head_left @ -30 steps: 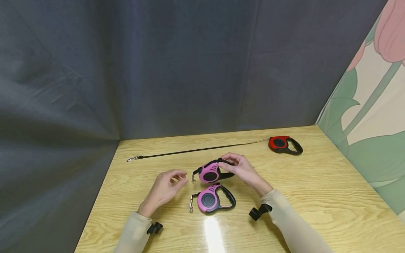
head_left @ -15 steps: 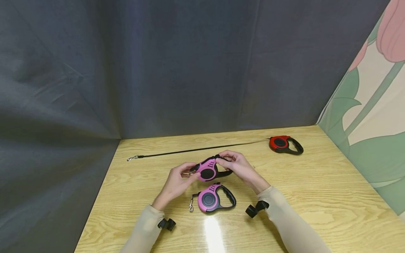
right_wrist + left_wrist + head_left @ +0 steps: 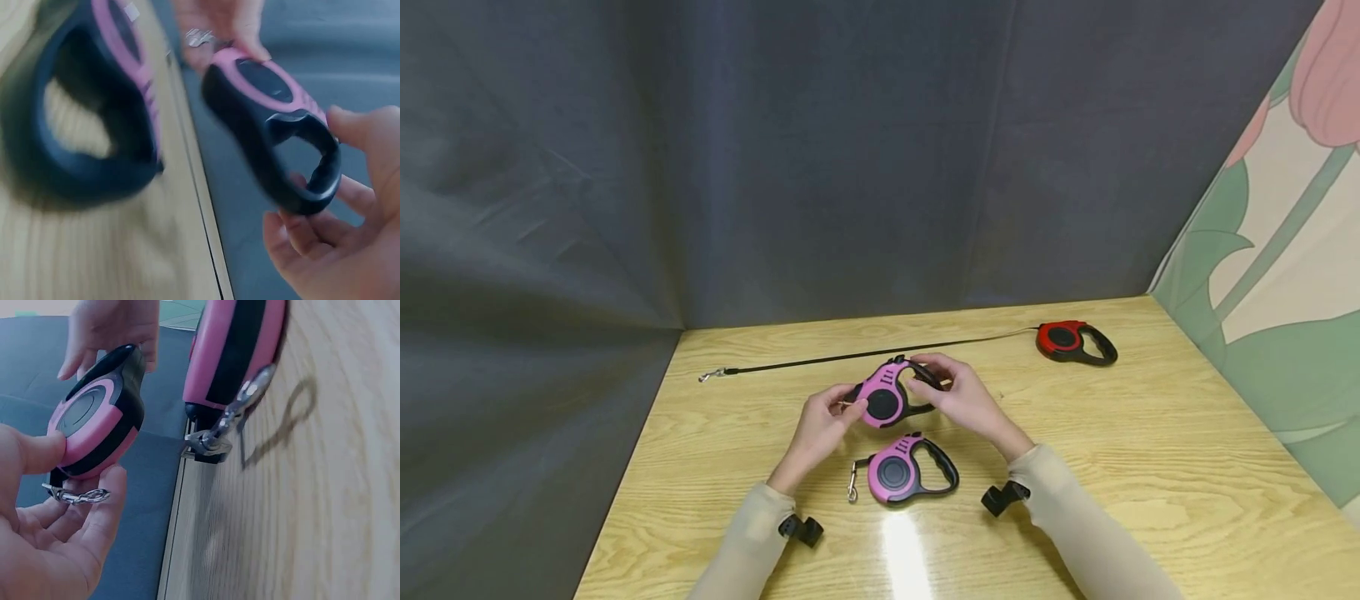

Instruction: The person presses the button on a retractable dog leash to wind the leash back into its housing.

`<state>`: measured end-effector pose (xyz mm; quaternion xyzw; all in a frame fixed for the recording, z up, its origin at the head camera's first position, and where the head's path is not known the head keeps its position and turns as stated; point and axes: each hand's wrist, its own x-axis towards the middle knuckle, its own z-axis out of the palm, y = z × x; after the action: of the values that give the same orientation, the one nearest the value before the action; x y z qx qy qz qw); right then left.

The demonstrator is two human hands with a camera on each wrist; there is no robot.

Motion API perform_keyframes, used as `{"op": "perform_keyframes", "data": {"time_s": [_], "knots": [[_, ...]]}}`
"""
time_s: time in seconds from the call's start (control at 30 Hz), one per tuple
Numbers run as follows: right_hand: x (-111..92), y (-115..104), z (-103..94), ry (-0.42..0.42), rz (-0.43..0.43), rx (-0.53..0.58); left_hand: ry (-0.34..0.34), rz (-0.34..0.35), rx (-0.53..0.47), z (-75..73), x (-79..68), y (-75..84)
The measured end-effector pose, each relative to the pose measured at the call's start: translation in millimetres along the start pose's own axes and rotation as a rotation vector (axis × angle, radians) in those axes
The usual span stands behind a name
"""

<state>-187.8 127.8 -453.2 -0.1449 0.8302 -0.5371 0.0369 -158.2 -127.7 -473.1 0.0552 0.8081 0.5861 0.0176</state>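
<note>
A pink and black retractable dog leash (image 3: 882, 402) is held up between both hands. My left hand (image 3: 820, 427) pinches its rounded front end, thumb on the near face and fingers behind. The leash's metal clip (image 3: 76, 496) hangs over those fingers in the left wrist view. My right hand (image 3: 961, 400) holds the black handle loop (image 3: 306, 197), with thumb and fingers at its outer end. Below them on the table lies a second pink retractable leash (image 3: 893, 473). Its silver clip (image 3: 852, 483) points left and its handle points right.
A red retractable leash (image 3: 1062, 338) lies at the back right of the wooden table (image 3: 1180, 433). From it a black strap (image 3: 850, 357) runs left to a metal clip (image 3: 712, 375). A dark curtain (image 3: 835, 167) stands behind the table.
My left hand has come in from the left and taken the front end of the upper pink leash. That leash has shifted slightly left and up, while the other leashes stay put.
</note>
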Motion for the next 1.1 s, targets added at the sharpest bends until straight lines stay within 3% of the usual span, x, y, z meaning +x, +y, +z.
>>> {"op": "perform_keyframes", "data": {"time_s": [0.27, 0.37, 0.47, 0.63, 0.73, 1.0, 1.1], "knots": [[-3, 14, -2.5, 0.001, -0.233, -0.350, 0.029, -0.108, -0.091, -1.4, 13.0, -6.3], [0, 19, -2.4, -0.008, -0.239, -0.378, 0.017, -0.111, -0.153, -1.1, 19.9, -9.6], [4, 26, -2.3, -0.024, -0.172, -0.322, -0.012, -0.095, -0.159, -3.2, 24.9, -13.5], [13, 37, -2.6, -0.064, 0.005, -0.206, -0.108, -0.087, -0.080, -8.9, 31.8, -22.4], [16, 41, -2.0, -0.091, 0.062, -0.181, -0.155, -0.083, -0.035, -8.2, 34.4, -25.1], [16, 50, -2.8, -0.138, 0.064, -0.219, -0.163, -0.033, 0.299, -4.2, 32.1, -24.3], [16, 52, -1.5, -0.141, 0.048, -0.246, -0.163, -0.008, 0.381, -3.6, 31.0, -25.0]]}}
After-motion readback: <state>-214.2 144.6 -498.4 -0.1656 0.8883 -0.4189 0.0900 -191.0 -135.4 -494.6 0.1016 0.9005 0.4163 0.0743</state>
